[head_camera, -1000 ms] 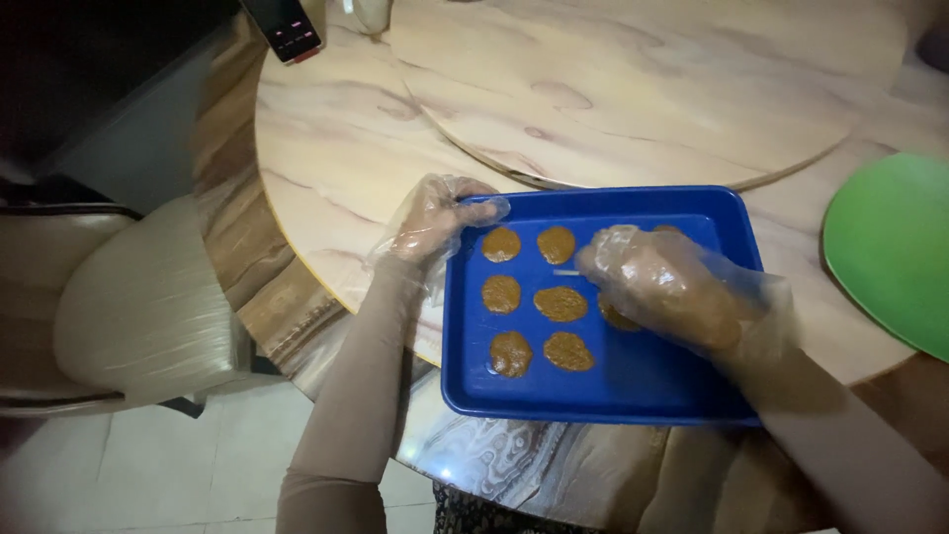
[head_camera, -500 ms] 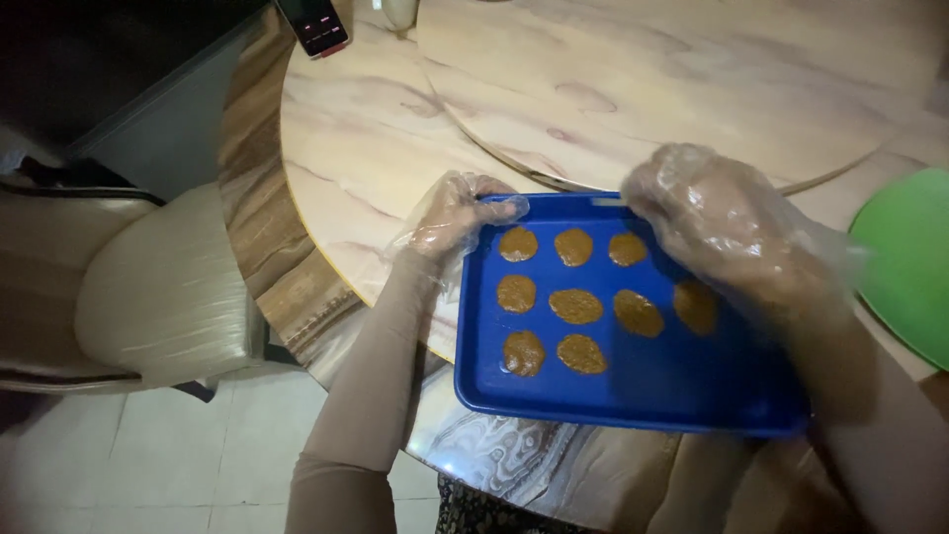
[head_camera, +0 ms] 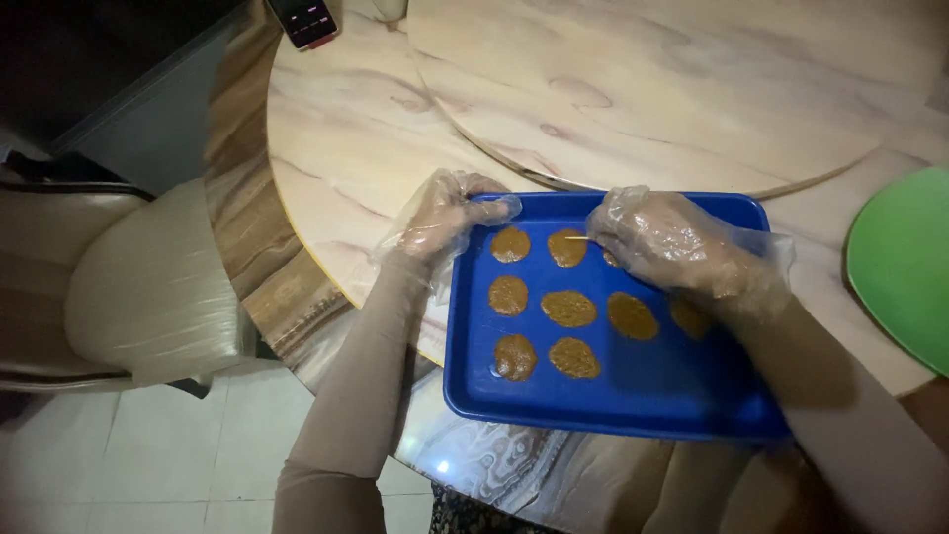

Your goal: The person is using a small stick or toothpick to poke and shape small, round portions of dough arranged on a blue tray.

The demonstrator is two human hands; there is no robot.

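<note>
A blue rectangular tray (head_camera: 633, 391) sits at the near edge of a round marble-look table (head_camera: 341, 168). Several flat brown dough patties (head_camera: 567, 309) lie on it in rows. My left hand (head_camera: 442, 215), in a clear plastic glove, grips the tray's top left corner. My right hand (head_camera: 667, 242), also gloved, hovers over the upper right patties, fingers curled, and pinches a thin pale stick whose tip touches the top middle patty (head_camera: 566, 247). It hides part of the patties beneath it.
A large round wooden turntable (head_camera: 643, 89) fills the table's middle. A green plate (head_camera: 905, 262) lies at the right edge. A phone (head_camera: 303, 20) rests at the far left. A beige padded chair (head_camera: 148, 287) stands left of the table over a tiled floor.
My right hand lifted from the tray's right side and came back down over the top row, now with a stick tip on a patty. My left hand stayed on the tray corner.
</note>
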